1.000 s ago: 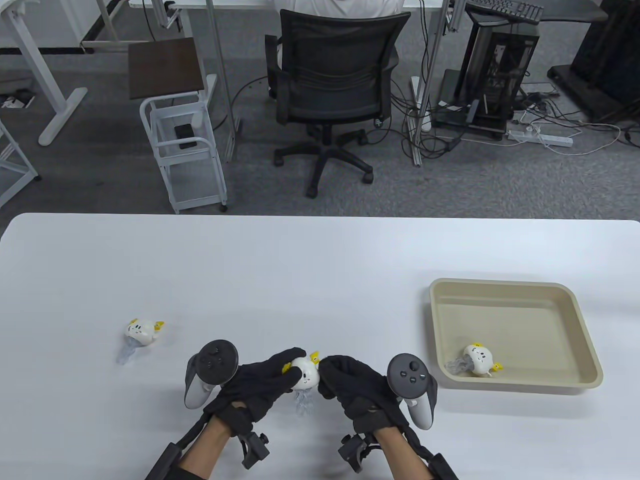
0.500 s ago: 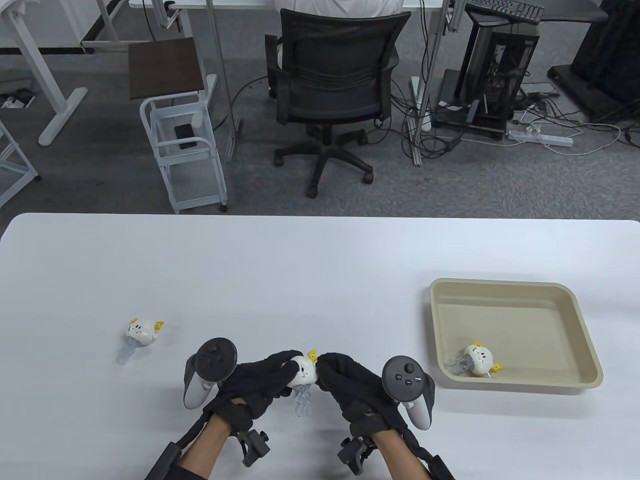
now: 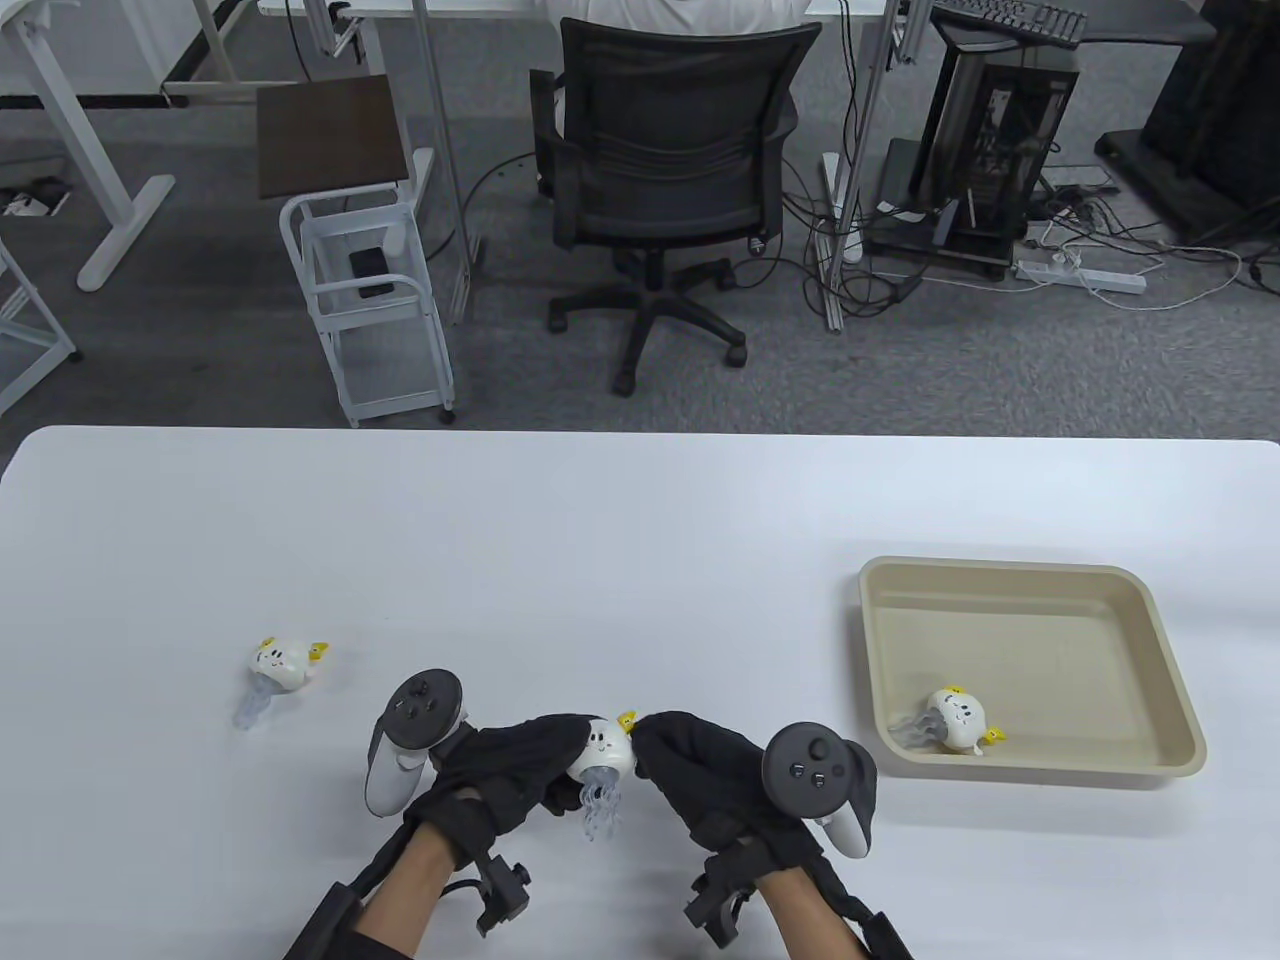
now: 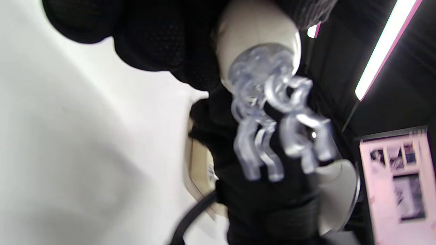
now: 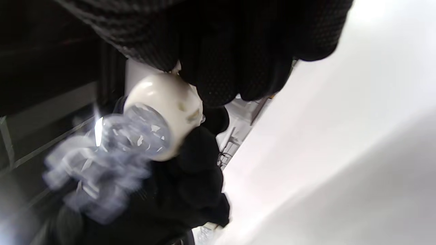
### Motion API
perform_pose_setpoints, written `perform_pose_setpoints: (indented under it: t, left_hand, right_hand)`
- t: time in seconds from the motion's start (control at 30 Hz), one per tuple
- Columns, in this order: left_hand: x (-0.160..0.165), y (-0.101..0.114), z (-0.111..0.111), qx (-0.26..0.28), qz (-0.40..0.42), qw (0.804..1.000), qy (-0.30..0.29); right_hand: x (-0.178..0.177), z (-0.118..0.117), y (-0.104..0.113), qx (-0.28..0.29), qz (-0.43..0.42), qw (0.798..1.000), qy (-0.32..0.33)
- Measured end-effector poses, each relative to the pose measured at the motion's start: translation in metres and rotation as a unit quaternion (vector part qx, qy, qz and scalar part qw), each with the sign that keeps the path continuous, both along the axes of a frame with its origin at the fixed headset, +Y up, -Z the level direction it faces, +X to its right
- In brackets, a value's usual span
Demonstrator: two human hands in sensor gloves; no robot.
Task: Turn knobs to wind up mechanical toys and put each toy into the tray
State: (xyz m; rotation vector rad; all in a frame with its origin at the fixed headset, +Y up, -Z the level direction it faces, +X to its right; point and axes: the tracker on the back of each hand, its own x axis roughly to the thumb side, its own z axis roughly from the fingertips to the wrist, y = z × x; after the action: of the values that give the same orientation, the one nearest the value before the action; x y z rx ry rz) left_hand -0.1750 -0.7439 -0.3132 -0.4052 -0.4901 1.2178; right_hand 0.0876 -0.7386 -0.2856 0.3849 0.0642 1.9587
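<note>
A white jellyfish toy [image 3: 603, 752] with clear tentacles [image 3: 599, 805] and a yellow knob [image 3: 627, 718] hangs above the table's front edge. My left hand [image 3: 520, 765] grips its body from the left. My right hand [image 3: 685, 755] has its fingers at the knob side on the right. The left wrist view shows the toy [image 4: 259, 61] from below, tentacles dangling; the right wrist view shows the same toy [image 5: 160, 109] under my fingers [image 5: 218, 68]. A second toy [image 3: 282, 665] lies on the table at the left. A third toy [image 3: 955, 720] lies in the beige tray [image 3: 1170, 690].
The white table [image 3: 600, 560] stretches far beyond my hands. The tray stands at the right, a hand's width from my right hand. Past the far table edge stand an office chair [image 3: 665, 170] and a small white cart [image 3: 370, 300].
Both hands have rolled slightly with the toy held between them; its face now tips more toward the camera and the tentacles hang a little lower. The other two toys stayed put.
</note>
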Motion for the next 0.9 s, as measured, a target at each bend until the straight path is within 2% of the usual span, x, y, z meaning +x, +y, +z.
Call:
perform_pose_setpoints:
  t: [0.03, 0.1, 0.17, 0.27, 0.37, 0.43, 0.6, 0.8, 0.9]
  left_hand:
    - [0.002, 0.005, 0.002, 0.05, -0.033, 0.998, -0.004]
    - [0.004, 0.013, 0.006, 0.104, -0.069, 0.992, 0.004]
    - [0.006, 0.017, 0.009, 0.144, -0.086, 0.986, 0.006]
    - [0.007, 0.017, 0.01, 0.144, -0.088, 0.986, 0.006]
    - [0.005, 0.013, 0.006, 0.113, -0.069, 0.991, 0.018]
    - [0.002, 0.008, 0.004, 0.072, -0.039, 0.996, 0.021]
    - [-0.005, 0.0, -0.002, -0.003, 0.02, 0.999, 0.038]
    - [-0.008, -0.008, -0.005, -0.085, 0.068, 0.994, 0.008]
    - [-0.007, -0.01, -0.005, -0.094, 0.075, 0.993, -0.001]
  right_hand:
    - [0.001, -0.002, -0.005, -0.036, -0.033, 0.999, -0.005]
    - [0.001, -0.004, -0.014, -0.1, -0.076, 0.992, -0.011]
    - [0.002, -0.006, -0.018, -0.13, -0.095, 0.987, -0.012]
    - [0.002, -0.006, -0.017, -0.129, -0.091, 0.987, -0.015]
    - [0.001, -0.005, -0.013, -0.096, -0.064, 0.993, -0.018]
    - [0.001, -0.003, -0.009, -0.06, -0.037, 0.997, -0.023]
    - [0.0, -0.003, -0.001, -0.009, -0.02, 1.0, 0.015]
    - [-0.002, 0.0, 0.006, 0.038, 0.013, 0.999, 0.028]
    - [-0.002, 0.0, 0.007, 0.041, 0.011, 0.999, 0.033]
